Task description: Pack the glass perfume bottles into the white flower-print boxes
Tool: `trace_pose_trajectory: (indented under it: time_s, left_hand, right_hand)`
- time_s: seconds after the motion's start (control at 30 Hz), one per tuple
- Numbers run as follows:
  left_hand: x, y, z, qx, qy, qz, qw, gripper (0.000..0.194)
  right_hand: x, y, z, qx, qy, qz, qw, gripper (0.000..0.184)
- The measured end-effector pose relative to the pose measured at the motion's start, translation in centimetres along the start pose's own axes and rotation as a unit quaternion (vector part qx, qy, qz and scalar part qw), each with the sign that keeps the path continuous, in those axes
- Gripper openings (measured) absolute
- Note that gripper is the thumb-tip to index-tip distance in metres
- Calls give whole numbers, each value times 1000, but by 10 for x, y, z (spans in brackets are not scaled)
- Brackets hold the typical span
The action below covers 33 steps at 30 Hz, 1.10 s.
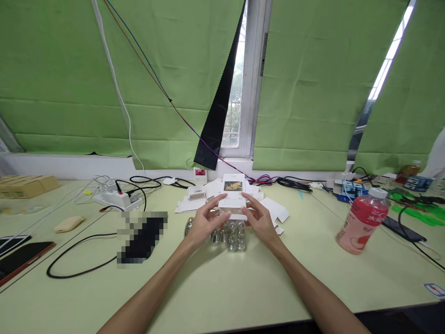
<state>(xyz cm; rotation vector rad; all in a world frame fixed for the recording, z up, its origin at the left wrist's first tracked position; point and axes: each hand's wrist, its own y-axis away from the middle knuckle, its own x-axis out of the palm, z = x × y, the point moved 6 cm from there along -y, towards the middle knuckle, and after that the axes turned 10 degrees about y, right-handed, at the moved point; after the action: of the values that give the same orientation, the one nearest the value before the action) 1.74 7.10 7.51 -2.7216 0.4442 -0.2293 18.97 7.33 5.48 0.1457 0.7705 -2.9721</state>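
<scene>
Between my two hands a small white cardboard box (233, 202) with a picture of yellow flowers is held up off the table. My left hand (207, 219) grips its left side, thumb at the near edge and fingers along the side. On the right side my right hand (259, 217) pinches it the same way. Just below and nearer to me stand several small clear glass bottles (237, 239) in a cluster, partly hidden by my hands and the box. Behind lie flattened white box pieces (276, 208) and a small white box with a barcode (196, 192).
A pink drink bottle (363, 221) stands at the right, near a dark phone (403, 229). On the left are a power strip (120, 200), a looping black cable (79, 239), a pale oval case (69, 224) and cardboard boxes (28, 186). Cables (294, 184) run along the back.
</scene>
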Motion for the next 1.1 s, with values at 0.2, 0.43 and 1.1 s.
trace_pose_trajectory:
  time_s: [0.2, 0.43, 1.1]
  left_hand:
    - [0, 0, -1, 2, 11, -5, 1000, 65]
    - [-1, 1, -2, -4, 14, -16, 1000, 63]
    - [4, 3, -7, 39, 9, 15, 999, 59]
  right_hand:
    - [0, -1, 1, -12, 1, 0, 1000, 55]
    - [0, -1, 1, -46, 5, 1, 999, 50]
    - [3, 5, 7, -49, 49, 18, 997, 62]
